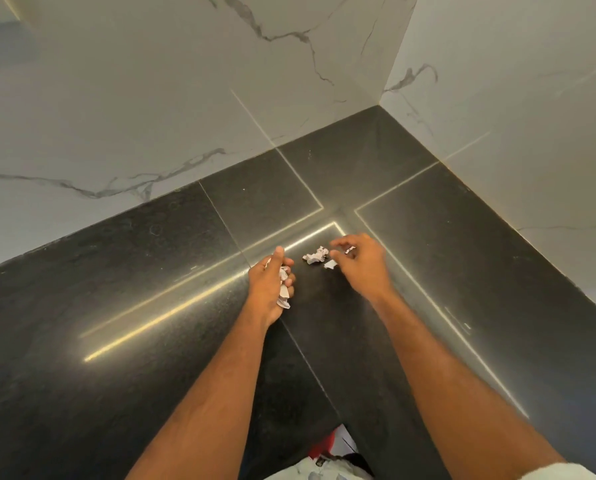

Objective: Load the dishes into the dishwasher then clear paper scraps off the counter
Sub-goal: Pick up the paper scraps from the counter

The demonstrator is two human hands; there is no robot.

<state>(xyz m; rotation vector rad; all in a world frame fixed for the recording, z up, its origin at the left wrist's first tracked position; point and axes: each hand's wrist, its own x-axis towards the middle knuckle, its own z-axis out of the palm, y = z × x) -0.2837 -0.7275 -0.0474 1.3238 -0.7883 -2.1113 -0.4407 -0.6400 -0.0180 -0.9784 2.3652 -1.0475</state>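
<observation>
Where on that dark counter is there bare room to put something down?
Most of the black counter is bare: the wide stretch left of the left hand, and the corner by the marble walls. It is crowded only between the hands, where a crumpled scrap and a small scrap lie beside the right hand.

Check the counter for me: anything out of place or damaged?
Only loose litter: a crumpled paper scrap and a small white scrap lie on the black counter beside the right hand. The left hand holds gathered scraps. No damage shows.
</observation>
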